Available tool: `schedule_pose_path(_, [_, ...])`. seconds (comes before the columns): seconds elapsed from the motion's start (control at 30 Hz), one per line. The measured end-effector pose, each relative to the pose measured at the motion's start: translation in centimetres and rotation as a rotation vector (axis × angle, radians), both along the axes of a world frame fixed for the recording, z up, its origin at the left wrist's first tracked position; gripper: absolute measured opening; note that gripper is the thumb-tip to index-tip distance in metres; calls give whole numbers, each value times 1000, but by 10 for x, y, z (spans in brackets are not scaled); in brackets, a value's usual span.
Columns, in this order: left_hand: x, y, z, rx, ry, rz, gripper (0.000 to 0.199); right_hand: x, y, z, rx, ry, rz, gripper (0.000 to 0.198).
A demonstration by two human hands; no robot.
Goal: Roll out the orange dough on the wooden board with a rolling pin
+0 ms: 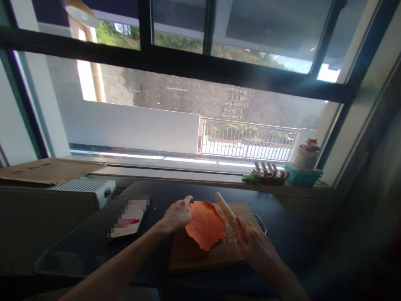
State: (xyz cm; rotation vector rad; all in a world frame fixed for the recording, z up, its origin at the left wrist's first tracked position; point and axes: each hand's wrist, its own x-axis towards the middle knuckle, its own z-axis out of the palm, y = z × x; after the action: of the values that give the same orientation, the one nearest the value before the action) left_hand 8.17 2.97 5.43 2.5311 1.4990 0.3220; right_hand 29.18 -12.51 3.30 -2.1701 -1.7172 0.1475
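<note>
A flat, rolled-out sheet of orange dough [206,225] with an uneven edge lies on a wooden board [194,261]. My left hand [179,214] is at the upper left edge of the sheet, its fingers bent and closed around that edge; the fingertips are partly hidden. In my right hand [255,242] is the near end of a wooden rolling pin [228,211]. The pin lies slanted over the right part of the board, beside the dough. White flour-like specks [231,235] dust the board between the dough and my right hand.
The board rests on a dark table [90,251]. A phone-like slab [130,219], partly blurred out, lies on the left. A metal handle [261,223] sticks out right of the board. Beyond are a radiator [103,194], a window and a teal box [303,176] on the sill.
</note>
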Motion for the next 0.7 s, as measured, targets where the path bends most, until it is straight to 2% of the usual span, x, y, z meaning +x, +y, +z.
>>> schedule_pose_path(0.13, [-24,-19,7,-156,-41,-73,46,3,0,3,11,23,78,54])
schedule_pose_path(0.23, [-38,-28,21,-217,-12,-159,40,6,3,7,2,7,120,51])
schedule_pose_path(0.33, [-33,-21,43,-88,24,-110,38,3,9,13,-8,-26,141,49])
schedule_pose_path(0.43, [-5,-5,55,70,27,-85,43,-7,16,17,-1,-72,124,47])
schedule_pose_path(0.53, [35,7,43,62,33,-226,45,-19,20,12,-41,-127,92,45])
schedule_pose_path(0.6, [62,11,25,22,67,-321,47,-23,21,6,-82,-163,58,41])
schedule_pose_path(0.7, [95,15,0,-47,116,-364,51,-23,22,0,-63,-215,38,38])
